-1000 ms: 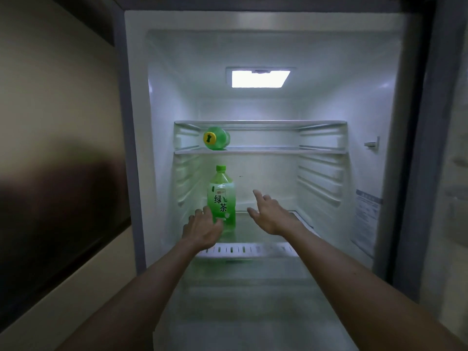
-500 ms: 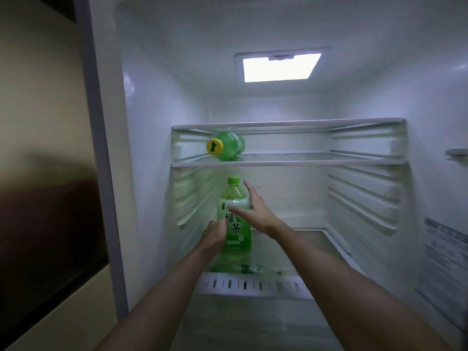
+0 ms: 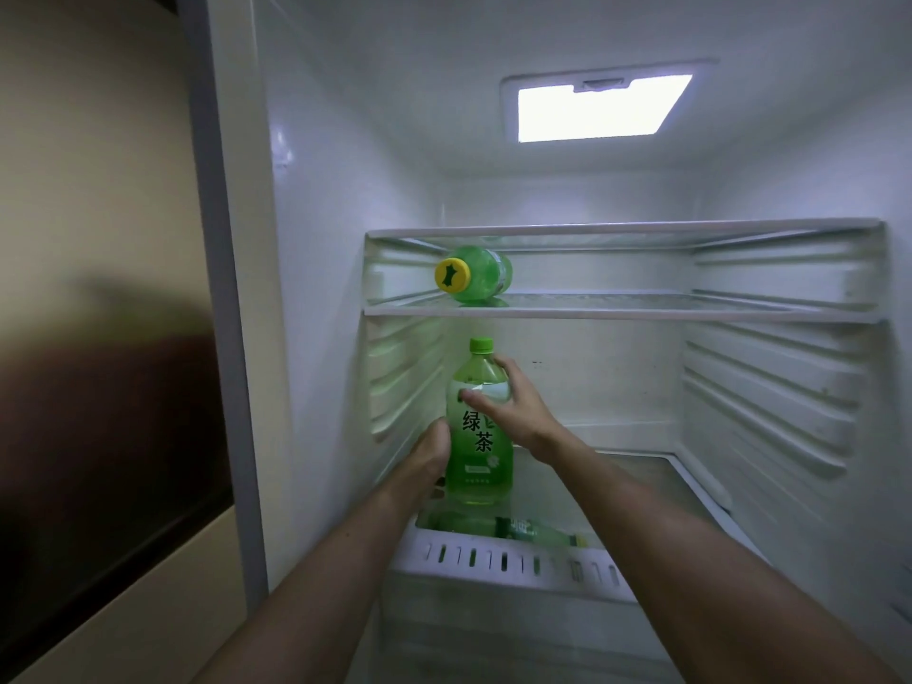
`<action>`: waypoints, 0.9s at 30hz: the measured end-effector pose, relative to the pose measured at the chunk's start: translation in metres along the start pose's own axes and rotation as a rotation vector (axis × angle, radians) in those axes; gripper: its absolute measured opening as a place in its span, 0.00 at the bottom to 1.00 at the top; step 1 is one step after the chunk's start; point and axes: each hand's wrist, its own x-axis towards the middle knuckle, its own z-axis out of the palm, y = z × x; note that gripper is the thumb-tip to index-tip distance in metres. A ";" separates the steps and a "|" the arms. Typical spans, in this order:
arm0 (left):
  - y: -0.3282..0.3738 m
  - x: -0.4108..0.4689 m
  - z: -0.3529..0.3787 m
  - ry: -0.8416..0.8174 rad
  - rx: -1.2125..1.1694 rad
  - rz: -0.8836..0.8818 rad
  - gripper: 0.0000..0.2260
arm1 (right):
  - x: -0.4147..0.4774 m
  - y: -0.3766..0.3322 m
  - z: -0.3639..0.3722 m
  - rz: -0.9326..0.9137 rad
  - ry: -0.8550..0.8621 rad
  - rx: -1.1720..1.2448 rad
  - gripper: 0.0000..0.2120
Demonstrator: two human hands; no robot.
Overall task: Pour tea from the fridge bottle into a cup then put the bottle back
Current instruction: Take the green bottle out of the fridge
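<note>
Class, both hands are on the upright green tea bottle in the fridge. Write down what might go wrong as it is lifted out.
1. The tea bottle stands close under the shelf; lifted straight up, its cap may knock it.
2. A knock might set the second bottle, lying on its side there, rolling.
3. The right hand holds only the sloping shoulder and the left hand the side; the bottle may slip.

Tea bottle (image 3: 477, 466) under shelf (image 3: 641, 311)
</note>
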 end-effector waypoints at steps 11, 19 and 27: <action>-0.022 -0.006 -0.010 -0.044 -0.155 -0.037 0.22 | -0.022 -0.028 -0.002 -0.002 0.028 -0.010 0.42; -0.011 -0.055 -0.011 -0.071 -0.219 -0.155 0.22 | -0.060 -0.057 -0.004 -0.008 0.099 -0.018 0.41; -0.018 -0.116 -0.012 -0.145 -0.263 -0.186 0.24 | -0.120 -0.086 -0.005 0.021 0.170 -0.003 0.33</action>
